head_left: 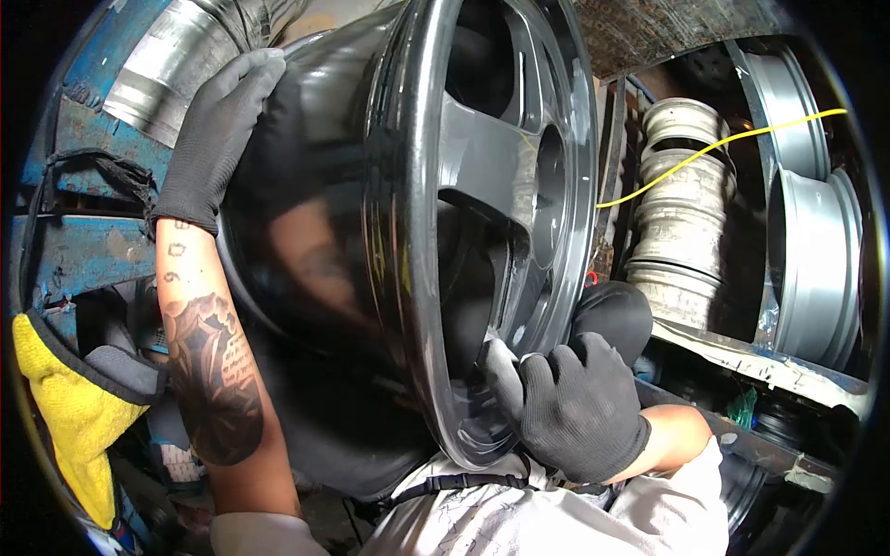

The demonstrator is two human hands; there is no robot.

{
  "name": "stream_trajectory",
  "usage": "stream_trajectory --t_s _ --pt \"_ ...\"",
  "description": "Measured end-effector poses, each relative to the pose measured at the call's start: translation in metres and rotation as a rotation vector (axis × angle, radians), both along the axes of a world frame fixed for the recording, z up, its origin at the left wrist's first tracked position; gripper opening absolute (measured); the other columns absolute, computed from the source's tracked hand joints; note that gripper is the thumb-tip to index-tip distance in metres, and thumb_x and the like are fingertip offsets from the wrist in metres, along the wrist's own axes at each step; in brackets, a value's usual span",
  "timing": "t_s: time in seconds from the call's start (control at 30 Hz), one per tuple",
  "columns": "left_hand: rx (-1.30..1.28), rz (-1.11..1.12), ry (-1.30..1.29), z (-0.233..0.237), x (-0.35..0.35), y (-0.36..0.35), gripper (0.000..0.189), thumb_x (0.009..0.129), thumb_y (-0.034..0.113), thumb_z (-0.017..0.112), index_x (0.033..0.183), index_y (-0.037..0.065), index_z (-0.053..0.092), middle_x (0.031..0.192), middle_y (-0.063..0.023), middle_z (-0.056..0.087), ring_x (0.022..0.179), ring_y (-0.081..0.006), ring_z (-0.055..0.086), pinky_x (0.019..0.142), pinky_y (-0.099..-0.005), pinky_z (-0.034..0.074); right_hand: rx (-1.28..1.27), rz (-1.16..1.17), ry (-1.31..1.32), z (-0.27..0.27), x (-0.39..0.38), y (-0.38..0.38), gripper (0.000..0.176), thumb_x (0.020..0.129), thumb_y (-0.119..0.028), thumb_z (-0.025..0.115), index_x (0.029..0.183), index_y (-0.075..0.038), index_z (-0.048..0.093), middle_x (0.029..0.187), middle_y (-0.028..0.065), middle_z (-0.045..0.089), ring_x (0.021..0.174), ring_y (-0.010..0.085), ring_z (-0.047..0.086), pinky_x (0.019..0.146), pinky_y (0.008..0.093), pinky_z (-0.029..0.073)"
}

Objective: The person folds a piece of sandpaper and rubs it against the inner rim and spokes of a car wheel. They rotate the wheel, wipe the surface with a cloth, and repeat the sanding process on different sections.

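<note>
A glossy black car wheel [315, 185], without a tire, is tilted up in front of my body, its spoked face turned to the right. My left hand [227, 116], in a dark grey knit glove, lies over the back edge of the barrel and steadies it. At the lower part of the spoked face is my right hand [579, 403], in a matching glove. Its fingers are curled and the thumb is pressed near them against the outer lip. Whatever those fingers may pinch is hidden. Pale smudges mark the glove's thumb and the nearby spoke.
Bare metal wheels [681, 213] are stacked on a rack at the right, beside silver wheels [816, 259]. A yellow cord [714, 148] crosses there. To the left are a blue metal frame [93, 250], a yellow cloth [69, 417] and a shiny metal cylinder [171, 65].
</note>
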State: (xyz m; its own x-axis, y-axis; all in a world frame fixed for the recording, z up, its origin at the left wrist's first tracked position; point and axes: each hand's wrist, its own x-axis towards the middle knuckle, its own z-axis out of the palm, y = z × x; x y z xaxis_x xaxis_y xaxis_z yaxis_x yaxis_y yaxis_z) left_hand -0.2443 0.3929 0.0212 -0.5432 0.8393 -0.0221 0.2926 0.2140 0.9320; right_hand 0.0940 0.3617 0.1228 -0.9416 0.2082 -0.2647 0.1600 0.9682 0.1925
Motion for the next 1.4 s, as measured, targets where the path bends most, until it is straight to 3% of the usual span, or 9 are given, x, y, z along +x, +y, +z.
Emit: stream_trajectory --t_s 0.3,0.4,0.53,0.63,0.83,1.1,1.2,1.3,1.4 --pt "0.054 -0.049 0.093 -0.010 -0.011 0.005 0.044 0.100 0.037 0.058 0.125 0.001 0.063 0.113 -0.0060 0.067 0.103 -0.0111 0.058 0.092 -0.0248 0.044 -0.034 -0.002 0.080 -0.010 0.003 0.007 0.041 0.072 -0.008 0.065 0.111 0.002 0.067 0.064 0.0005 0.047 0.057 0.0143 0.050 0.053 0.0317 0.036" --pt "0.052 -0.056 0.041 -0.008 -0.009 0.002 0.045 0.100 0.037 0.058 0.125 0.001 0.063 0.114 -0.0057 0.067 0.104 -0.0103 0.058 0.093 -0.0247 0.044 -0.157 -0.009 0.139 0.012 0.008 0.002 0.042 0.072 -0.009 0.066 0.112 0.001 0.068 0.064 0.0004 0.047 0.057 0.0143 0.049 0.052 0.0324 0.035" --pt "0.042 -0.054 0.082 -0.012 -0.012 0.007 0.045 0.100 0.038 0.058 0.125 0.001 0.064 0.112 -0.0045 0.066 0.103 -0.0096 0.057 0.094 -0.0243 0.044 -0.100 -0.064 0.120 0.008 0.022 -0.009 0.061 0.064 -0.018 0.062 0.123 -0.005 0.068 0.063 0.0004 0.038 0.056 0.0165 0.040 0.063 0.0382 0.044" --pt "0.031 -0.055 0.075 -0.012 -0.013 0.004 0.045 0.100 0.038 0.057 0.126 0.001 0.064 0.111 -0.0039 0.066 0.102 -0.0097 0.057 0.093 -0.0242 0.044 -0.090 -0.019 0.144 0.006 0.018 -0.004 0.045 0.071 -0.011 0.067 0.115 0.000 0.069 0.067 0.0008 0.047 0.059 0.0150 0.049 0.054 0.0339 0.037" --pt "0.091 -0.073 0.146 -0.022 -0.018 0.005 0.045 0.100 0.037 0.057 0.126 0.001 0.064 0.109 -0.0029 0.066 0.098 -0.0091 0.056 0.090 -0.0243 0.044 -0.025 -0.040 0.133 -0.007 0.012 0.004 0.040 0.075 -0.011 0.066 0.114 -0.005 0.069 0.068 0.0008 0.049 0.062 0.0160 0.051 0.058 0.0333 0.040" --pt "0.018 -0.045 -0.007 -0.011 -0.012 0.004 0.044 0.100 0.036 0.058 0.125 0.001 0.064 0.104 -0.0015 0.066 0.095 -0.0080 0.056 0.088 -0.0239 0.045 -0.250 -0.083 0.147 -0.005 0.005 0.032 0.037 0.078 -0.013 0.065 0.115 -0.017 0.070 0.070 0.0020 0.053 0.064 0.0178 0.055 0.059 0.0351 0.043" --pt "0.122 -0.087 0.163 -0.020 -0.019 0.008 0.044 0.100 0.036 0.058 0.125 0.001 0.063 0.105 -0.0019 0.066 0.095 -0.0083 0.057 0.089 -0.0240 0.045 -0.295 -0.069 0.022 0.005 0.002 0.037 0.040 0.079 -0.012 0.062 0.117 -0.018 0.069 0.072 0.0017 0.055 0.067 0.0186 0.057 0.061 0.0350 0.044" --pt "0.057 -0.058 -0.004 -0.016 -0.015 0.005 0.044 0.100 0.036 0.058 0.125 0.000 0.064 0.106 -0.0030 0.067 0.097 -0.0090 0.057 0.090 -0.0242 0.045 -0.328 -0.099 0.011 0.001 -0.003 0.042 0.043 0.079 -0.012 0.061 0.120 -0.019 0.067 0.072 0.0008 0.056 0.070 0.0181 0.058 0.064 0.0351 0.045" --pt "0.055 -0.043 0.043 -0.014 -0.014 0.005 0.045 0.100 0.036 0.058 0.125 0.000 0.063 0.107 -0.0041 0.067 0.098 -0.0098 0.058 0.091 -0.0245 0.045 -0.281 -0.067 -0.031 0.006 0.001 0.040 0.034 0.080 -0.014 0.061 0.113 -0.019 0.068 0.074 0.0010 0.058 0.072 0.0187 0.061 0.067 0.0360 0.046"
